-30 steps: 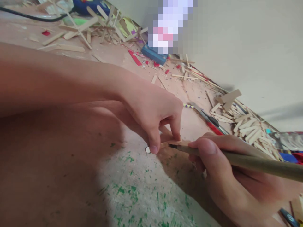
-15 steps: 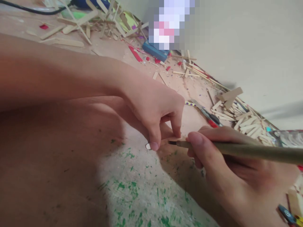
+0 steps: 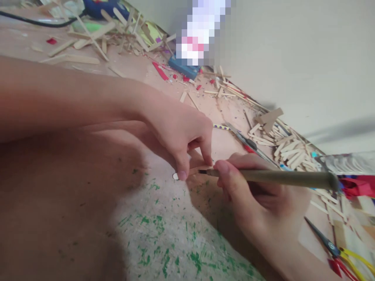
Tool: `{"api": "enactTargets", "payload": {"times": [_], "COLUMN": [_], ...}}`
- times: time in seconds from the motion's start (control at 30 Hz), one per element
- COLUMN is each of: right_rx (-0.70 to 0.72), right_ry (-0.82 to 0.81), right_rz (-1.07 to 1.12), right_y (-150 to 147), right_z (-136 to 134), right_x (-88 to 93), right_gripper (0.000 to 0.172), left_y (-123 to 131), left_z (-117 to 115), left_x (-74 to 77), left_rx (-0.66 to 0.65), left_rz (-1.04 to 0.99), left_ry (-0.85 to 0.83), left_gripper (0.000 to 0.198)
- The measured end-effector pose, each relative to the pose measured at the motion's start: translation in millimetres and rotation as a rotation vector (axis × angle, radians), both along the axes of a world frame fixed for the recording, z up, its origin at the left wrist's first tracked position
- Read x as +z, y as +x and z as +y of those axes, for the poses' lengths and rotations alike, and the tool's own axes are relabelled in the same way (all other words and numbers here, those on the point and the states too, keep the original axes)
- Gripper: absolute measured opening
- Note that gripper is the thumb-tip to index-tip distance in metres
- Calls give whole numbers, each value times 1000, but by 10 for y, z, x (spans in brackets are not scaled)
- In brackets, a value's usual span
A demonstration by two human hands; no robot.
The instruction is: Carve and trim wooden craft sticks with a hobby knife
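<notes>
My left hand (image 3: 187, 132) reaches in from the left and presses down on the tabletop with thumb and fingertip. A thin wooden craft stick (image 3: 175, 176) lies under them, its pale rounded end showing past the thumb. Most of the stick is shaded or covered. My right hand (image 3: 252, 195) grips a slim tool with an olive-brown handle (image 3: 287, 178) and a short dark tip, held almost level like a pen. The tip is over or on the stick between my left thumb and finger; contact cannot be made out.
Green paint flecks mark the table (image 3: 164, 234). A craft knife (image 3: 246, 142) lies beyond my hands. Scissors (image 3: 331, 246) rest at lower right. A heap of cut sticks (image 3: 287, 148) lines the wall, with a blue block (image 3: 184, 67) and more sticks (image 3: 93, 35) at the back.
The view has shifted, so everything sits further left and the scissors and tool's back end now show. Both hands keep nearly the same place relative to the stick.
</notes>
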State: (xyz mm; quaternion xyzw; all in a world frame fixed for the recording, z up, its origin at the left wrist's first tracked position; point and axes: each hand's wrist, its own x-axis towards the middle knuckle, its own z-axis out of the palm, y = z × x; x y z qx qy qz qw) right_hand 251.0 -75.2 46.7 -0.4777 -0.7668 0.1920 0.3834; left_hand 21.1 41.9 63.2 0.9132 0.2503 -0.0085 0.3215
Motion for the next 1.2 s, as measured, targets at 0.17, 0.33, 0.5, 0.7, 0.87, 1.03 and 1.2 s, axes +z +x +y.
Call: {"api": "enactTargets", "payload": {"times": [0.17,0.33,0.5,0.7,0.87,1.03,1.2], "right_rx": [15,46,59,88,56,10,-53], "right_ry": [-42,-102,-156,-214,-149,-106,-90], "right_rz": [-34,9,28,34,12,-23,-8], "right_y": [-4,-3,12,15,92,239,342], "right_z": [47,72,87,118,173,279,331], "right_x": [100,117,99,136,108,121,118], "right_gripper": [26,29,32,34,32,39,39], "left_y": [-43,-233,-415,-353,-229,4,211], "left_z": [1,-127,-614,-784,-575,-435,-375], "left_x": [34,-13,-392,-693,-603,-501,-460], "left_rx": [34,92,245,276,246,209,168], "left_rz": [-87,-133,-319,-476,-442,-333,-250], "left_ry": [-51,-12,123,295,414,404,441], "left_gripper": [29,22,23,18,22,19,19]}}
